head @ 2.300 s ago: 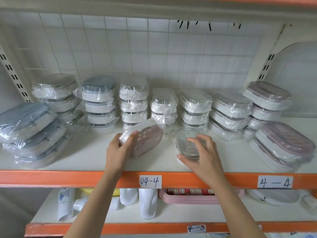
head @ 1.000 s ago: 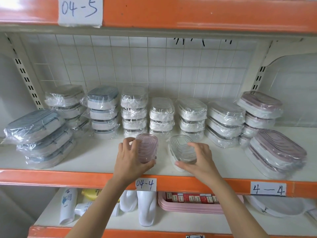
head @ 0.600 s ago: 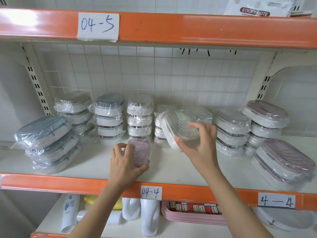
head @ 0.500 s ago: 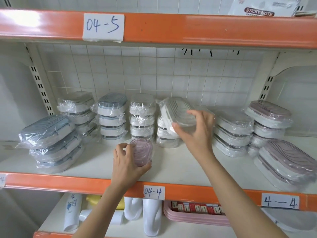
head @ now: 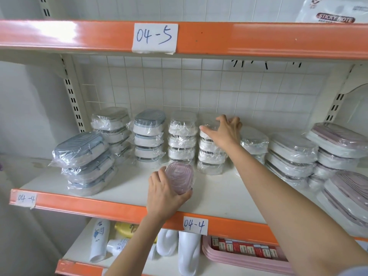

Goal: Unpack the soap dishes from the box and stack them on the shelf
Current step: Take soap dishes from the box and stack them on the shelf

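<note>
Gripping pink soap dish – left hand; right hand atop wrapped stack.

So your right hand carried that clear wrapped soap dish up off the shelf front and now has it sitting on top of the fourth stack, fingers spread over it. Your left hand tipped the pink soap dish upright near the front edge.

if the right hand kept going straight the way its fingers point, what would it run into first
Probably the white tiled back wall: the right hand rests on the wrapped soap dish topping a stack, fingers aimed backward. Depth behind the stack is unclear.
</note>
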Tool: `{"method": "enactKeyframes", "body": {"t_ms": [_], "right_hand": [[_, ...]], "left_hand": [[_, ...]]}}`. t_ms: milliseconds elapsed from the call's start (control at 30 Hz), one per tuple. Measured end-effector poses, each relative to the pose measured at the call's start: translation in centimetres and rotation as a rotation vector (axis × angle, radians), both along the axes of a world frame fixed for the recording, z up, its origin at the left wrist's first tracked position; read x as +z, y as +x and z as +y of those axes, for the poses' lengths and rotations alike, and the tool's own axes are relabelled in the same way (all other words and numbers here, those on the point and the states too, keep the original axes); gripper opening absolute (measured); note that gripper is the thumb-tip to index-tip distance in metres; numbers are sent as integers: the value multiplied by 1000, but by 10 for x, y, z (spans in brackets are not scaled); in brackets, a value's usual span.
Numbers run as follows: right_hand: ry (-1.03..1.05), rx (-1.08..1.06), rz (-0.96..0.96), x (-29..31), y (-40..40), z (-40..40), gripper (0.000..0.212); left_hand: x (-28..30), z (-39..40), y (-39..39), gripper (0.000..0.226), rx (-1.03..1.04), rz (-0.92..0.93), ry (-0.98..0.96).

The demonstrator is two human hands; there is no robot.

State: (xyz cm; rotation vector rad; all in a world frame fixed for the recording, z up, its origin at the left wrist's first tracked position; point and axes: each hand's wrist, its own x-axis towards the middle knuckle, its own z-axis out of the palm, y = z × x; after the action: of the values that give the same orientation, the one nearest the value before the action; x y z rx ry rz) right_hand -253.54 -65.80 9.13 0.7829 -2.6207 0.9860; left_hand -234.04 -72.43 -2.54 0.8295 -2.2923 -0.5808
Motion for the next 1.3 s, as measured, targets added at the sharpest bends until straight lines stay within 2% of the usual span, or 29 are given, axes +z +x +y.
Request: {"method": "enactKeyframes", "body": {"t_ms": [100, 233, 300, 367, 500, 633, 767, 900, 967, 1033, 1100, 1200, 1300], "right_hand": [[-29, 36, -14, 0, 6, 13, 69], [-241, 91, 62, -16, 33, 50, 49], [-249, 153, 19, -35, 48, 75, 34], [-174, 248, -100, -58, 62, 99, 27], [-33, 369, -332, -92, 84, 129, 39], [-101, 312, -415, -97, 87, 153, 45], [-113, 264, -411, -94, 82, 179, 46], [-113, 229, -409, -89, 77, 197, 38], [-81, 197, -403, -89, 74, 206, 45], [20, 106, -362, -90, 69, 215, 64], [135, -10, -299, -92, 64, 225, 79], [141, -79, -229, -98, 59, 235, 78], [69, -63, -155, -97, 59, 241, 66]], "left_hand": [[-2, -1, 0, 109, -16, -7, -23], [-3, 1, 0, 112, -66, -18, -45], [-2, 4, -2, 120, -115, -43, -32], [0, 12, -5, 126, -204, -79, 20], [3, 37, -16, 119, -427, -84, 147], [7, 58, -27, 117, -550, -66, 228], [7, 79, -40, 115, -533, -57, 186], [6, 99, -56, 116, -451, -51, 117], [8, 112, -62, 119, -559, -62, 196], [11, 126, -66, 111, -720, -86, 340], [13, 136, -69, 86, -832, -88, 410], [16, 146, -75, 43, -842, -15, 267], [17, 151, -82, 30, -800, 68, 99]]}}
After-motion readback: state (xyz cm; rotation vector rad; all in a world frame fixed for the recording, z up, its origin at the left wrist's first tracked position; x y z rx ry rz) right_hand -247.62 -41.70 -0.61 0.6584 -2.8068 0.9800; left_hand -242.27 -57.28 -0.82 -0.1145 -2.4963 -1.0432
